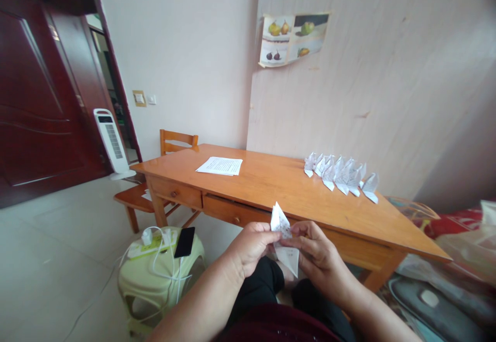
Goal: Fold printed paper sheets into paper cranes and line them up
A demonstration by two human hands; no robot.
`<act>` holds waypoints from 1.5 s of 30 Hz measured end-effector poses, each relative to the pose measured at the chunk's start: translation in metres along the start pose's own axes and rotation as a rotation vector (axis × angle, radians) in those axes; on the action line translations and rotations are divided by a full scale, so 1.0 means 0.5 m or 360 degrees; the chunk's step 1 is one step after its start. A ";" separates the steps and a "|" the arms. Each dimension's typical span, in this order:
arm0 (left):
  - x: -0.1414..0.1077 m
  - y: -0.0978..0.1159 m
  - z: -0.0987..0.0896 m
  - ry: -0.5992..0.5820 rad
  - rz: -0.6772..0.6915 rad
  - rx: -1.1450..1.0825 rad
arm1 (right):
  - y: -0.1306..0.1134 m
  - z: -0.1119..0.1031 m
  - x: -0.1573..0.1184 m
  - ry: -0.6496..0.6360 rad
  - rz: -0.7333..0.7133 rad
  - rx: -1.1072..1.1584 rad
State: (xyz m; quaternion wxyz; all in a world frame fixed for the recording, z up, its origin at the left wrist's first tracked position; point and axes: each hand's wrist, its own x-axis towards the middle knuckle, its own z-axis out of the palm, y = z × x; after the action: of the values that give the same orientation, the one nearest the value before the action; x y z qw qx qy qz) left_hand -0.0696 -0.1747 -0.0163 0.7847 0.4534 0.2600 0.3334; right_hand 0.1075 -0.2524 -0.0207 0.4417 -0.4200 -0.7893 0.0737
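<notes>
Folded paper: I have the white, printed piece [281, 221] up over my lap, just in front of the table's near edge; its narrow point stands upward and a wider flap slants down to the right.
My left hand: this one [252, 246] is nearly closed, holding the paper's left side, thumb stretched flat across its middle; my other fingers are mostly hidden behind.
My right hand: this one [318, 253] is half curled, knuckles raised, with fingertips gathered on the paper's right edge just above the flap.
My forearms: they rise from the lower corners and angle inward, so my hands face each other with only the paper between.
My lap: black trousers [258, 282] lie under my wrists.
Table: the orange-brown wooden top [267, 176] spreads beyond my hands, drawers along its front.
Finished-looking folds: a cluster of similar folded papers [341, 174] stands toward the table's right end.
Loose sheets: a printed stack [219, 166] lies flat farther left.
Stool: at my left, a pale green stool [191, 262] carries a black phone [185, 242] and a power strip [149, 246] with white cables.
</notes>
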 end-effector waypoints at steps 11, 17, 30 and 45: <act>-0.004 0.011 0.011 -0.0146 0.0028 0.0092 | -0.019 0.039 0.018 0.0410 0.0505 0.0256; -0.004 0.003 0.010 -0.0118 0.0051 0.0113 | -0.015 0.042 0.014 0.0386 0.0741 0.0306; -0.022 0.016 0.008 -0.0312 0.0130 0.0240 | 0.000 0.043 0.006 0.0362 0.0970 0.0338; -0.011 -0.002 0.009 -0.0167 0.0104 0.0203 | -0.017 0.048 0.014 0.0535 0.1191 0.0956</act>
State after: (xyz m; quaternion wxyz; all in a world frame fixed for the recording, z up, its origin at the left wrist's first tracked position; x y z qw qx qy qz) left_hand -0.0695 -0.1819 -0.0145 0.7555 0.5275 0.2242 0.3173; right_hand 0.0822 -0.2469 -0.0266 0.6072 -0.5346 -0.4467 0.3820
